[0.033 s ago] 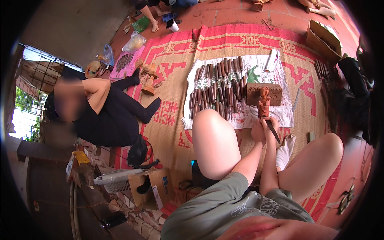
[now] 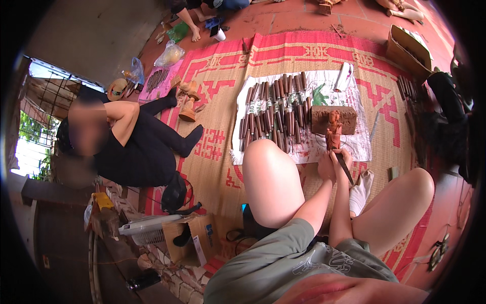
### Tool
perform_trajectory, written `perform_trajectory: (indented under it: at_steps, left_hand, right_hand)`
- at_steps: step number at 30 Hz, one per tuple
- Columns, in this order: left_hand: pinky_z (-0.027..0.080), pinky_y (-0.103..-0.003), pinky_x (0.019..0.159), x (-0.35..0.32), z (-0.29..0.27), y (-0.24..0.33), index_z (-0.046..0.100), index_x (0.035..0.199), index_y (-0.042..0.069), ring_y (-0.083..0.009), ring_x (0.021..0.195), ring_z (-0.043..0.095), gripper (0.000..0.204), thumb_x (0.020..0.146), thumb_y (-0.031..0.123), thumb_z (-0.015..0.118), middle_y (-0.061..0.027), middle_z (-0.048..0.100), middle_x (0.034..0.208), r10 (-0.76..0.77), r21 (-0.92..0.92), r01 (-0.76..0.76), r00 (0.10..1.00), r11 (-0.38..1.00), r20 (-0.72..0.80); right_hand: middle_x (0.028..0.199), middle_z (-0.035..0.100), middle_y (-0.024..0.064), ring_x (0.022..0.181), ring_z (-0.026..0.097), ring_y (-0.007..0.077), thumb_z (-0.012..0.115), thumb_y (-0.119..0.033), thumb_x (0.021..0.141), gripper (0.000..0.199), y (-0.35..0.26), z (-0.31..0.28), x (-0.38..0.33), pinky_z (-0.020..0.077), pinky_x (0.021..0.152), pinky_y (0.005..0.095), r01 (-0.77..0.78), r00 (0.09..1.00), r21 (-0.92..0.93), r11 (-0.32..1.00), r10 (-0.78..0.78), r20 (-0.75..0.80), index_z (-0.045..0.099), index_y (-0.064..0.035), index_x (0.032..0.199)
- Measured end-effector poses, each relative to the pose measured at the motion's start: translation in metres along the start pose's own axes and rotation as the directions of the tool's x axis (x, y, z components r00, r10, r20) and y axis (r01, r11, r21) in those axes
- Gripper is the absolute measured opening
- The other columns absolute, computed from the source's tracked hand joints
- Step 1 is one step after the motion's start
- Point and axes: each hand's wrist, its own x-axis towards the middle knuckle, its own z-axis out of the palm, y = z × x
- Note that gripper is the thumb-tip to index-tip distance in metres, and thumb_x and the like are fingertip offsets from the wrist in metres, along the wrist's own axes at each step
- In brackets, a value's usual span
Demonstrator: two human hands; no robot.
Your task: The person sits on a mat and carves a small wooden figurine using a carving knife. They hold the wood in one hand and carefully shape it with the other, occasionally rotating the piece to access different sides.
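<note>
A reddish-brown carved wooden figurine (image 2: 333, 137) stands upright between my knees, against a brown wooden block (image 2: 349, 117) on a white sheet. My left hand (image 2: 325, 167) is closed at the figurine's lower end. Close beside it, my right hand (image 2: 344, 154) is closed round a carving tool with a dark handle (image 2: 346, 169), which sticks out back toward me. The tool's working end is hidden at the figurine's base. To the left, several carving tools with brown wooden handles (image 2: 278, 119) lie in rows on the white sheet (image 2: 319, 148).
A seated person in black (image 2: 136, 152) is on the left of the red-and-tan mat (image 2: 212, 106), near turned wooden pieces (image 2: 188, 109). A cardboard box (image 2: 190, 240) and a fan (image 2: 149, 228) stand at lower left. A brown box (image 2: 409, 50) is at far right.
The dark tool handle in my right hand has tilted very slightly. Both hands and the figurine are otherwise in the same place.
</note>
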Motion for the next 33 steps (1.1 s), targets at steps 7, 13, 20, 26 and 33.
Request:
perform_trajectory:
  at_steps: [7, 13, 20, 26, 33]
  left_hand:
    - [0.051, -0.044, 0.072, 0.002, 0.001, -0.004, 0.049, 0.110, 0.011, -0.0329, 0.092, 0.059, 0.025, 0.092, 0.028, 0.042, -0.0127, 0.058, 0.101, 0.010, 0.030, -0.012, 0.998, 0.999, 0.063]
    - [0.050, -0.045, 0.072, 0.001, 0.003, -0.009, 0.051, 0.107, 0.011, -0.0343, 0.092, 0.060, 0.027, 0.089, 0.031, 0.047, -0.0131, 0.060, 0.100, -0.033, -0.019, 0.034, 0.999, 0.999, 0.043]
    - [0.049, -0.046, 0.074, -0.004, -0.005, 0.004, 0.053, 0.109, 0.011, -0.0340, 0.093, 0.060, 0.038, 0.084, 0.040, 0.055, -0.0139, 0.063, 0.099, -0.027, -0.032, 0.027, 1.000, 0.999, -0.005]
    - [0.048, -0.045, 0.076, -0.006, -0.013, 0.009, 0.041, 0.131, 0.011, -0.0360, 0.098, 0.056, 0.057, 0.082, 0.034, 0.058, -0.0164, 0.054, 0.107, 0.105, -0.168, -0.117, 0.991, 0.979, -0.077]
    - [0.048, -0.044, 0.077, -0.008, -0.021, 0.013, 0.036, 0.138, 0.015, -0.0361, 0.100, 0.055, 0.062, 0.082, 0.031, 0.058, -0.0164, 0.051, 0.111, 0.143, -0.155, -0.157, 0.985, 0.975, -0.098]
  right_hand:
    - [0.074, 0.065, 0.0149, 0.067, 0.064, 0.0258, 0.069, -0.010, 0.068, 0.014, -0.012, -0.003, -0.003, 0.0498, 0.067, 0.0329, -0.038, 0.998, -0.032, 0.999, 0.040, 0.054, 0.066, 0.0008, 0.076]
    - [0.074, 0.064, 0.0167, 0.075, 0.062, 0.0296, 0.070, -0.018, 0.067, 0.015, -0.010, -0.005, -0.006, 0.0487, 0.074, 0.0377, -0.121, 0.987, -0.236, 0.964, 0.142, 0.073, 0.069, -0.0039, 0.073]
    - [0.067, 0.066, 0.0152, 0.063, 0.064, 0.0286, 0.072, -0.019, 0.073, 0.017, -0.013, -0.015, 0.008, 0.0507, 0.065, 0.0357, -0.084, 0.996, -0.118, 0.989, 0.087, 0.019, 0.072, -0.0027, 0.075]
    - [0.068, 0.066, 0.0151, 0.059, 0.065, 0.0248, 0.074, -0.022, 0.076, 0.021, -0.009, -0.014, 0.006, 0.0508, 0.058, 0.0324, -0.064, 0.998, -0.156, 0.986, 0.061, -0.026, 0.072, -0.0011, 0.076]
    - [0.067, 0.066, 0.0163, 0.057, 0.065, 0.0203, 0.071, -0.018, 0.078, 0.020, -0.019, -0.013, 0.004, 0.0493, 0.054, 0.0290, -0.010, 0.994, -0.098, 0.995, 0.000, -0.105, 0.070, 0.0028, 0.078]
